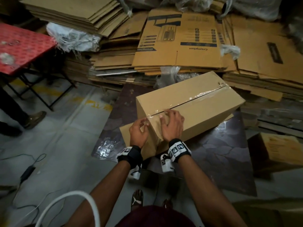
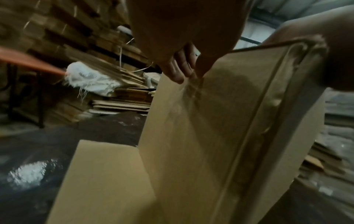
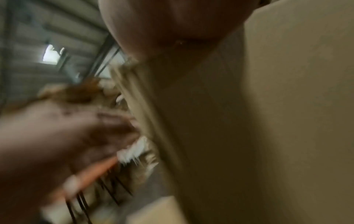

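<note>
On dark board (image 1: 221, 154) on floor (image 1: 73, 136): cardboard box (image 1: 205, 108) lies skewed on flat cardboard sheet (image 1: 125, 134); sheet edge shows past box's left side. Along top seam, clear tape (image 1: 201, 95) runs over near top edge. Your right grip (image 1: 172, 126): apart, palm and spread fingers pressing tape at that edge. Your left grip (image 1: 138, 131): fingers bent, tips at tape tail; pinching or pressing, cannot tell. Far end close to flattened carton stacks (image 1: 177, 41). Room: board right of box, small box (image 1: 278, 151) well apart.
</note>
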The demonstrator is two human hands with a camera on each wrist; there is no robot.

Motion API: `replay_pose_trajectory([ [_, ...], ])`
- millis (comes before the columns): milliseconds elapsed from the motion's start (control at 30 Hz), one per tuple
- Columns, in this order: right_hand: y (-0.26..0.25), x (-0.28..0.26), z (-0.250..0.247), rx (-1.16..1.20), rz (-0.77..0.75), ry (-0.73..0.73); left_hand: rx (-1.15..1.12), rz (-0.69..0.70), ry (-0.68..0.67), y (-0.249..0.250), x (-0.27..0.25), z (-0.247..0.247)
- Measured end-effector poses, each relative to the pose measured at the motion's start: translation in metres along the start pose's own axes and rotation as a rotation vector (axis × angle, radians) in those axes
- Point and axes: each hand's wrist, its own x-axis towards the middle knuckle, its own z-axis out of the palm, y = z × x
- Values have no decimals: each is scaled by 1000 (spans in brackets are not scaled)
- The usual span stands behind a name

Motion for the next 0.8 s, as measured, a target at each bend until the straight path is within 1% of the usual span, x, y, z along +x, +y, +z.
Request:
replay_pose_trajectory([
  [33, 2, -1, 2, -71, -18, 6, 45, 47, -15, -4, 1, -1],
  [100, 5, 0, 5, -139, -47, 8, 124, 140, -51, -10, 3, -4],
  [200, 6, 3, 6, -179, -44, 10, 212, 264, -86, -13, 9, -8],
  [300, 4, 4, 5, -190, -33, 20, 269, 356, -122, -13, 20, -13],
  [367, 1, 5, 5, -215, -11, 5, 297, 425, -143, -15, 26, -15],
  [433, -8, 5, 8, -216, 70, -4, 321, 483, -161, -15, 28, -15],
  [500, -17, 1, 14, -178, 164, 18, 331, 499, -165, -15, 30, -14],
  [533, -20, -1, 17, -164, 182, 41, 328, 498, -164, -16, 31, -14],
  [633, -22, -1, 20, -138, 215, 75, 295, 466, -171, -19, 30, -15],
  [800, -20, 3, 21, -145, 238, 67, 283, 455, -184, -19, 32, -12],
])
